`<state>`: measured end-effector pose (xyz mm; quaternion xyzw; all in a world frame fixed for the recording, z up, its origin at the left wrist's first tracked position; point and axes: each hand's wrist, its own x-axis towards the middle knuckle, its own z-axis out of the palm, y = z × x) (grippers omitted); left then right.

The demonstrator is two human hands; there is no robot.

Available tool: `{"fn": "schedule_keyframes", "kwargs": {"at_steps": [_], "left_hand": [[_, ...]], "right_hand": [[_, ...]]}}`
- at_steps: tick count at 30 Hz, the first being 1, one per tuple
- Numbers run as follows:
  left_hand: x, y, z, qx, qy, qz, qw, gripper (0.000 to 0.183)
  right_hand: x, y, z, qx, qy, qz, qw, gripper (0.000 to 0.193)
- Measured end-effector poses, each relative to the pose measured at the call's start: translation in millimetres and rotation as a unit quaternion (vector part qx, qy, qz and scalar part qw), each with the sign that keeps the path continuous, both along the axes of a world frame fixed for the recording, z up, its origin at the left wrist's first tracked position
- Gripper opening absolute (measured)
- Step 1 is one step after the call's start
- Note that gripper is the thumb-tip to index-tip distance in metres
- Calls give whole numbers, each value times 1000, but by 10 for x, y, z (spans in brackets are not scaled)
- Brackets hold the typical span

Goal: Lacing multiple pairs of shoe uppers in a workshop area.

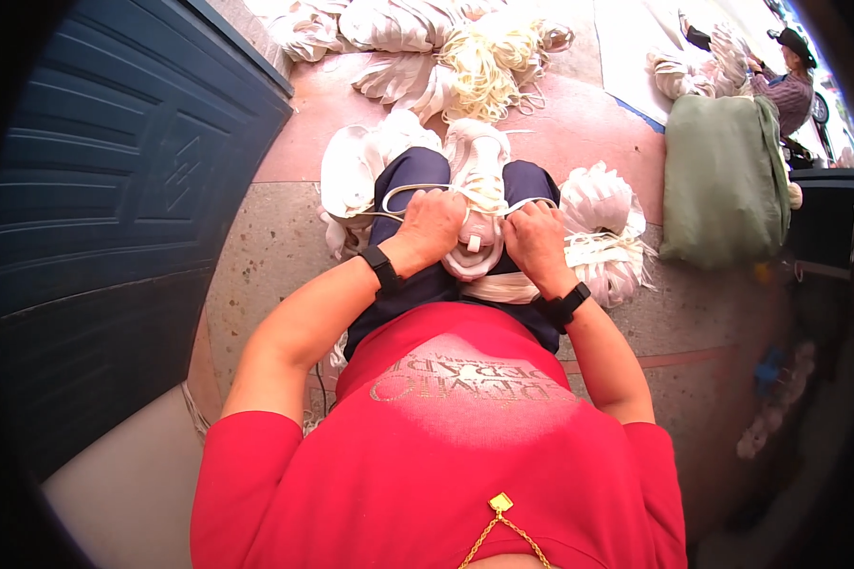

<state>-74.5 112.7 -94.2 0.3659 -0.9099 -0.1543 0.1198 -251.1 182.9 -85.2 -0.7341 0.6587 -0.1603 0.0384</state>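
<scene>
White lace [406,188] is pinched in our closed left grip [434,223] and right grip [536,239]; between them, the pale shoe [481,194] runs lengthwise away from us, left grip seemingly nearer; rightward lies a white bundle [600,204].

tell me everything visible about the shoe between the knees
The shoe is a pale pinkish-white lace-up with a rounded toe, seemingly fabric. It sits between the dark-trousered knees, toe pointing away from the person, opening toward the body. A small white tab shows near the pinkish opening. Pale laces run out to both sides, held by the left hand and right hand.
</scene>
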Motion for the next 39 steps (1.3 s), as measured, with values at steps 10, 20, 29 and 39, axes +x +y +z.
{"fn": "schedule_keyframes", "kwargs": {"at_steps": [10, 20, 29, 39], "left_hand": [[110, 147, 21, -4, -10, 83, 997, 15], [65, 99, 161, -89, 22, -11, 996, 6], [-31, 44, 218, -203, -7, -122, 972, 7], [-376, -522, 436, 361, 261, 112, 888, 14]], "right_hand": [[-15, 93, -26, 38, 9, -31, 999, 18], [-17, 85, -152, -12, -168, -35, 985, 11], [62, -28, 48, -7, 83, 47, 995, 7], [-53, -499, 223, -86, -291, -75, 950, 16]]}}
